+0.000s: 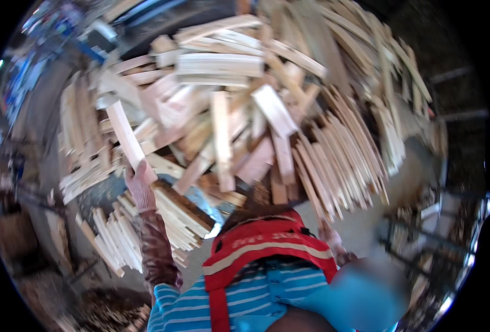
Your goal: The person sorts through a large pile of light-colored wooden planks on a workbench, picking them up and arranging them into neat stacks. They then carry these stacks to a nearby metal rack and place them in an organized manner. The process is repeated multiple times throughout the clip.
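My left hand point(139, 182) is closed around the lower end of a pale wooden board point(124, 131), which points up and away, tilted to the left. Its forearm wears a brown, shiny sleeve. At the right side of my red apron, my right hand point(329, 234) hangs low by the near ends of a row of thin wooden slats point(339, 160). Its fingers are small and blurred, so I cannot tell whether they touch a slat. A large heap of loose boards point(220, 138) spreads out in front of me.
Boards lie stacked flat point(220, 65) at the far side of the heap. A bundle of light slats point(167, 221) sits near my left forearm. Long strips point(378, 55) lean at the far right. Wood scraps point(109, 310) cover the floor at lower left. A metal frame point(427, 238) stands right.
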Demonstrator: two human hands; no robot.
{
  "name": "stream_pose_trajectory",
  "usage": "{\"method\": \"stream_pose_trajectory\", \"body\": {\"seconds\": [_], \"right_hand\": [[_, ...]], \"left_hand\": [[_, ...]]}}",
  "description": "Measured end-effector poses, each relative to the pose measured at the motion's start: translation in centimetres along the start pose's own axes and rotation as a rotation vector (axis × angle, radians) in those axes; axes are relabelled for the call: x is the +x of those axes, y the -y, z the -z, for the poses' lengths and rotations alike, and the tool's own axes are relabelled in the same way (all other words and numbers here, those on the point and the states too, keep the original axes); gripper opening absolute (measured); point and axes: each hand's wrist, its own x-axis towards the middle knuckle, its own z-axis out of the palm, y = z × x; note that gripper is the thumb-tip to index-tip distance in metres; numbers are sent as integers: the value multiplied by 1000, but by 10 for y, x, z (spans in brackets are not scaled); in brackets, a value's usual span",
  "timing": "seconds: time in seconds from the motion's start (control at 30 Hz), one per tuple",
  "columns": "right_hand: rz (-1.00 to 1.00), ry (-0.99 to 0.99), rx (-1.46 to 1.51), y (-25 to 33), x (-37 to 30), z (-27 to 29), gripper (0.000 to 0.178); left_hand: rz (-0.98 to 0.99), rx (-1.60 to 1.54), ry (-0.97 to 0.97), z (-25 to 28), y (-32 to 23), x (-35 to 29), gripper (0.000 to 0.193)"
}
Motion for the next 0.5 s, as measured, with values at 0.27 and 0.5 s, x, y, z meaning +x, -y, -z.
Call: {"method": "stream_pose_trajectory", "body": {"seconds": [0.27, 0.5], "right_hand": [[109, -179, 296, -9, 7, -45, 49], [201, -155, 359, -27, 15, -23, 49]], "left_hand": [[324, -128, 528, -155, 96, -227, 46], [175, 613, 841, -205, 209, -352, 67]]}}
